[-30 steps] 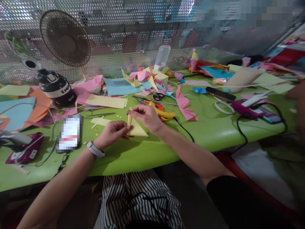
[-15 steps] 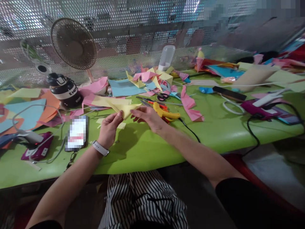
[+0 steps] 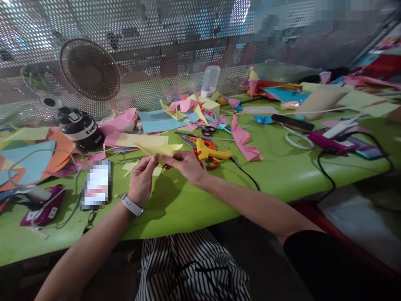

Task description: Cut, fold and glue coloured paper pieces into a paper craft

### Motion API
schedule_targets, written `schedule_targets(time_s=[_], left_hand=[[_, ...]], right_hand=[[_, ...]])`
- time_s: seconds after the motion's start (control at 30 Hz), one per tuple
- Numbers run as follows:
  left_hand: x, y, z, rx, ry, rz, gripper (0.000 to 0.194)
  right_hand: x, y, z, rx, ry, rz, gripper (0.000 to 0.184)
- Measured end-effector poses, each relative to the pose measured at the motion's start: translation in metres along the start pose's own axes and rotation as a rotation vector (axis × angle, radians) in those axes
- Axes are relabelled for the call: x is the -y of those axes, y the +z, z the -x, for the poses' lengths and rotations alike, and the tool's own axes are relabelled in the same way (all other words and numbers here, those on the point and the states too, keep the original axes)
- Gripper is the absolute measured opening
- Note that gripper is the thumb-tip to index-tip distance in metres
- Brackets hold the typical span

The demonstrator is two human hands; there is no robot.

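A folded piece of yellow paper [image 3: 161,149] is held above the green table, its corners spread to both sides. My left hand [image 3: 143,177] pinches its lower edge between thumb and fingers. From the other side my right hand [image 3: 184,165] grips the same paper, thumb on top and the other fingers partly hidden beneath. The two thumbs are close together. To the right of my right hand lies a yellow glue gun [image 3: 213,150] across red-handled scissors [image 3: 211,165]. Small pale yellow paper scraps [image 3: 131,167] lie beside and under my hands.
A phone [image 3: 96,184] and a purple power bank [image 3: 44,207] with a white cable lie at left. Behind them stand a black bottle [image 3: 79,127] and a fan [image 3: 90,69]. Coloured paper [image 3: 161,120] covers the back. At right are black scissors [image 3: 208,130] and another purple power bank [image 3: 332,142].
My right hand has moved in toward my left along the paper, its thumb now lying over the lower edge. The paper looks flatter. The whole view has shifted slightly.
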State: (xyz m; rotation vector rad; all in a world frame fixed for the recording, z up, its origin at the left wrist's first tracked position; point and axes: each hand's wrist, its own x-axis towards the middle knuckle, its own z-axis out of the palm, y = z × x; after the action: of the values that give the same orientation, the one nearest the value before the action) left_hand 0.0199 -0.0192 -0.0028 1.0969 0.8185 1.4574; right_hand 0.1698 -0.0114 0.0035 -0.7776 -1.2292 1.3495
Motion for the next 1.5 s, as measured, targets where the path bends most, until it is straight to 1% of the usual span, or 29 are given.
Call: schedule_targets(time_s=[0.13,0.23,0.33,0.43,0.5,0.53,0.6,0.63,0.67,0.77,0.87,0.93,0.97,1.07,1.1,1.13,1.2,1.3,1.43,1.5], left_hand=[[0.000,-0.001,-0.002,-0.020,0.004,-0.004,0.022],[-0.001,0.000,-0.003,-0.039,-0.003,0.015,0.022],[-0.004,0.000,-0.004,-0.072,-0.015,0.052,0.023],[-0.006,-0.001,-0.005,-0.122,-0.049,0.078,0.026],[-0.006,-0.002,-0.006,-0.142,-0.059,0.080,0.027],[-0.006,-0.003,-0.006,-0.138,-0.061,0.075,0.027],[-0.005,-0.002,-0.005,-0.109,-0.066,0.053,0.027],[-0.005,-0.002,-0.005,-0.092,-0.070,0.041,0.027],[-0.005,-0.002,-0.005,-0.079,-0.072,0.032,0.028],[-0.005,-0.002,-0.006,-0.083,-0.065,0.037,0.027],[-0.008,-0.004,-0.008,-0.118,-0.049,0.064,0.027],[-0.010,-0.006,-0.009,-0.141,-0.042,0.077,0.028],[-0.010,-0.006,-0.009,-0.148,-0.041,0.078,0.028],[-0.009,-0.005,-0.009,-0.140,-0.036,0.062,0.027],[-0.008,-0.005,-0.009,-0.130,-0.037,0.056,0.027],[-0.007,-0.005,-0.009,-0.123,-0.040,0.053,0.027],[-0.006,-0.004,-0.008,-0.113,-0.057,0.061,0.029],[-0.007,-0.004,-0.007,-0.094,-0.120,0.076,0.031],[-0.013,-0.002,-0.004,-0.046,-0.262,0.078,0.037],[-0.015,0.001,-0.003,-0.007,-0.294,0.061,0.041]], right_hand=[[0.001,-0.001,0.002,-0.023,-0.026,0.035,0.029],[0.002,-0.002,0.002,-0.102,-0.073,0.061,0.029],[0.003,-0.006,-0.001,-0.183,-0.120,0.039,0.026],[0.004,-0.011,-0.004,-0.246,-0.123,-0.001,0.030],[0.004,-0.011,-0.004,-0.229,-0.075,-0.019,0.036],[0.005,-0.011,-0.003,-0.194,-0.043,-0.020,0.040],[0.005,-0.008,-0.002,-0.123,-0.002,0.005,0.042],[0.005,-0.007,-0.002,-0.114,-0.002,0.022,0.042],[0.005,-0.005,-0.002,-0.132,-0.016,0.032,0.042],[0.005,-0.008,-0.006,-0.255,-0.058,-0.018,0.041],[0.009,-0.018,-0.012,-0.400,-0.098,-0.132,0.037],[0.013,-0.025,-0.014,-0.454,-0.099,-0.183,0.038],[0.014,-0.026,-0.014,-0.429,-0.071,-0.189,0.040],[0.014,-0.021,-0.010,-0.193,0.074,-0.127,0.043],[0.013,-0.017,-0.008,-0.135,0.098,-0.099,0.042],[0.012,-0.013,-0.007,-0.115,0.101,-0.079,0.042],[0.009,-0.007,-0.006,-0.152,0.064,-0.064,0.042],[0.007,-0.004,-0.005,-0.198,0.013,-0.072,0.041],[0.006,-0.006,-0.004,-0.203,-0.016,-0.039,0.038],[0.005,-0.006,-0.004,-0.198,-0.024,-0.015,0.038]])
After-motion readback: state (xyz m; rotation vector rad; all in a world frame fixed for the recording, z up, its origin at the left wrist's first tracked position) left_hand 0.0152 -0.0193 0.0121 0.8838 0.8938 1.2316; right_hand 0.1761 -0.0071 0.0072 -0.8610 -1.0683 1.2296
